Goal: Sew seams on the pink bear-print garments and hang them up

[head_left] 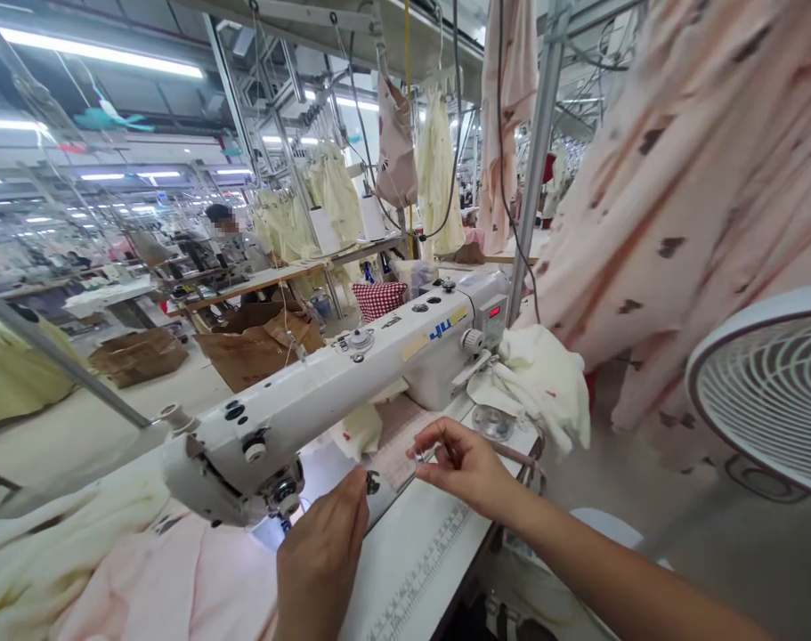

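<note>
My left hand is in front of the white sewing machine, below its arm. Its fingers are closed on a small shiny metal piece that looks like a bobbin case. To the right, my right hand pinches a small silvery bobbin between thumb and fingertips. The two hands are apart, with the bobbin a short way from the case. Pink fabric lies left of the needle, where the machine's lamp shines. The palm side of my left hand is hidden.
A ruler strip runs along the table's front edge. Behind my right hand are a clear round dish and bunched cream cloth. A fan stands at right near hanging pink fabric. Beyond the machine sits a cardboard box.
</note>
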### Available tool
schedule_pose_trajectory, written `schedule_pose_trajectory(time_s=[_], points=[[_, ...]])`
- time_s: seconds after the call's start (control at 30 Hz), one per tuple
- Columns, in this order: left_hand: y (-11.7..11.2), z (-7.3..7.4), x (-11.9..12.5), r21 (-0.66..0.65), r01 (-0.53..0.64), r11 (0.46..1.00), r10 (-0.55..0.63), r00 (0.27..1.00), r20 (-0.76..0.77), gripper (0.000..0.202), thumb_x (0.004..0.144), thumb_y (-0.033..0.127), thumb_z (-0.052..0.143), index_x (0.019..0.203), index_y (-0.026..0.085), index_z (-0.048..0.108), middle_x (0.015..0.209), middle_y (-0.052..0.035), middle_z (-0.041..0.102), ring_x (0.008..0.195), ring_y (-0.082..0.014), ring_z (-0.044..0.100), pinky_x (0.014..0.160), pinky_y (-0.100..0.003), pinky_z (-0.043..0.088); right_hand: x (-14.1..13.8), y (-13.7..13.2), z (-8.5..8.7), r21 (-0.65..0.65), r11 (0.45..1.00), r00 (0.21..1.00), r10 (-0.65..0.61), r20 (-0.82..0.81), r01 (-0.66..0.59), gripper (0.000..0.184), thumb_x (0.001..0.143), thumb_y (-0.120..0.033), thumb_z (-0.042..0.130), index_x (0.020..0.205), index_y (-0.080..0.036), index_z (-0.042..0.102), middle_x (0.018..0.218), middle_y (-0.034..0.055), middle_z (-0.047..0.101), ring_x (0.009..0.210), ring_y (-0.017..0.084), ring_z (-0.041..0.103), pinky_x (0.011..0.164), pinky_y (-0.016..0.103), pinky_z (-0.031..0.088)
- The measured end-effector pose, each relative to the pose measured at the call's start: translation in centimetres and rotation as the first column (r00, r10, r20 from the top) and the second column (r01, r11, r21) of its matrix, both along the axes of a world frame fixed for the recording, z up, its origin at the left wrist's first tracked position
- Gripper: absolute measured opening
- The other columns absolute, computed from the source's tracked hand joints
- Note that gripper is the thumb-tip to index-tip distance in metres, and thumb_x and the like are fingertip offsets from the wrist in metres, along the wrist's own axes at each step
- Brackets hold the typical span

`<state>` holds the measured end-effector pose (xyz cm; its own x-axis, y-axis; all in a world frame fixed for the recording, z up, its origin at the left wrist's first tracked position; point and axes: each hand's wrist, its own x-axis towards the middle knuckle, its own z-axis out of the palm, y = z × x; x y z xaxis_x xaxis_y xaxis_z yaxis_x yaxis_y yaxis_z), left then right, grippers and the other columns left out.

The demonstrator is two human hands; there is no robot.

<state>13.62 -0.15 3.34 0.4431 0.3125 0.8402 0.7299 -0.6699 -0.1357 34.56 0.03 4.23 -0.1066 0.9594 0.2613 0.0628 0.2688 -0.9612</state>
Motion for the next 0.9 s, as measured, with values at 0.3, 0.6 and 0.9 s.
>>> schedule_pose_trajectory(time_s=[0.3, 0.6, 0.9], points=[[-0.4, -3.9, -1.2, -0.124, -0.148, 0.981, 0.092, 0.923, -0.374, 0.030, 0.084, 0.003, 0.039, 0.103, 0.010, 0.061, 0.094, -0.0083, 0.071, 0.072, -0.0170, 0.066, 0.061, -0.026, 0.052, 0.4, 4.4, -1.7, 0.233, 0.972, 0.878, -0.103, 0.467, -0.010, 0.039, 0.064, -0.001, 0.053, 0.097, -0.019, 0.062, 0.096, 0.0027, 0.066, 0.087, 0.017, 0.060, 0.076, 0.028, 0.044], [-0.5, -5.3, 0.4, -0.252, -0.250, 0.935, 0.099, 0.865, -0.492, 0.037, 0.074, -0.003, 0.046, 0.101, 0.013, 0.064, 0.095, -0.0082, 0.071, 0.071, -0.0181, 0.066, 0.057, -0.026, 0.054, 2.4, 5.0, 0.8, 0.239, 0.967, 0.730, -0.097, 0.676, -0.093, 0.042, 0.065, -0.021, 0.076, 0.106, -0.020, 0.064, 0.098, 0.0047, 0.065, 0.083, 0.019, 0.062, 0.070, 0.027, 0.047], [-1.0, -4.4, 1.0, -0.395, -0.328, 0.858, 0.103, 0.864, -0.493, 0.030, 0.081, 0.004, 0.048, 0.104, 0.015, 0.064, 0.097, -0.0066, 0.070, 0.076, -0.0181, 0.065, 0.064, -0.027, 0.053, 3.8, 5.9, 13.1, 0.526, 0.849, 0.360, -0.508, 0.783, 0.054, 0.032, 0.087, -0.023, 0.053, 0.118, -0.017, 0.058, 0.104, 0.0096, 0.062, 0.087, 0.022, 0.061, 0.072, 0.030, 0.045]])
